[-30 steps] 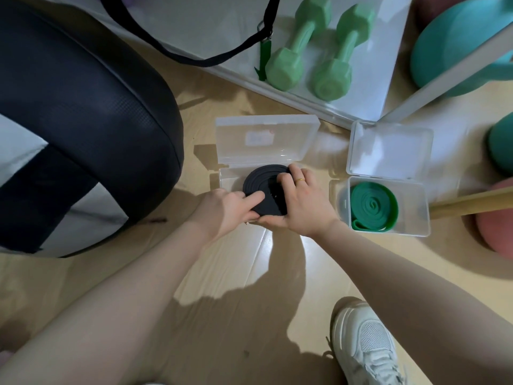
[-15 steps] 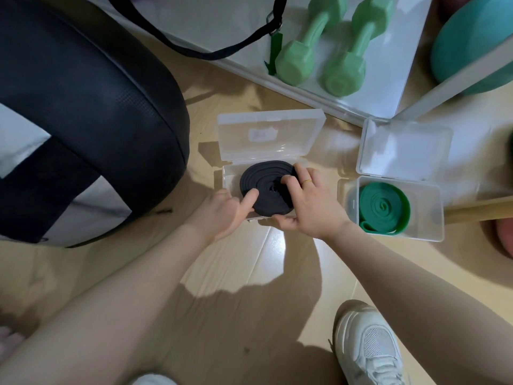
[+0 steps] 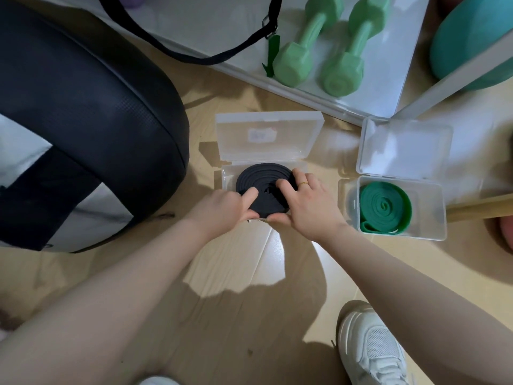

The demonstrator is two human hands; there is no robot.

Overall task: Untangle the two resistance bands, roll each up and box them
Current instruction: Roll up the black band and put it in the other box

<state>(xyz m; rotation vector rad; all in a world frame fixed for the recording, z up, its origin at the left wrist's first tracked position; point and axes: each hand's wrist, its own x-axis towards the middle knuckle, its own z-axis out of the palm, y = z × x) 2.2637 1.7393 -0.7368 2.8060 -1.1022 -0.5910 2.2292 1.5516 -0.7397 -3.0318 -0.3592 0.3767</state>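
Observation:
A black resistance band (image 3: 259, 180), rolled into a flat coil, lies partly inside the base of a clear plastic box (image 3: 226, 176) whose lid (image 3: 268, 136) stands open behind it. My left hand (image 3: 222, 209) pinches the coil's near left edge, thumb on top. From the right, my right hand (image 3: 306, 201) holds the coil with fingers over its top and thumb under the near rim. A green band (image 3: 384, 207), also coiled, sits in a second open clear box (image 3: 431, 215) to the right.
A large black and grey bag (image 3: 83, 129) fills the left. Two green dumbbells (image 3: 319, 56) lie on a white shelf behind the boxes, beside a black strap (image 3: 194, 55). A wooden stick (image 3: 480, 209) and teal ball (image 3: 472, 37) are at right. My white shoe (image 3: 372, 348) is near.
Both hands have kept their hold and moved the black coil slightly farther into the box base. The view has shifted a little.

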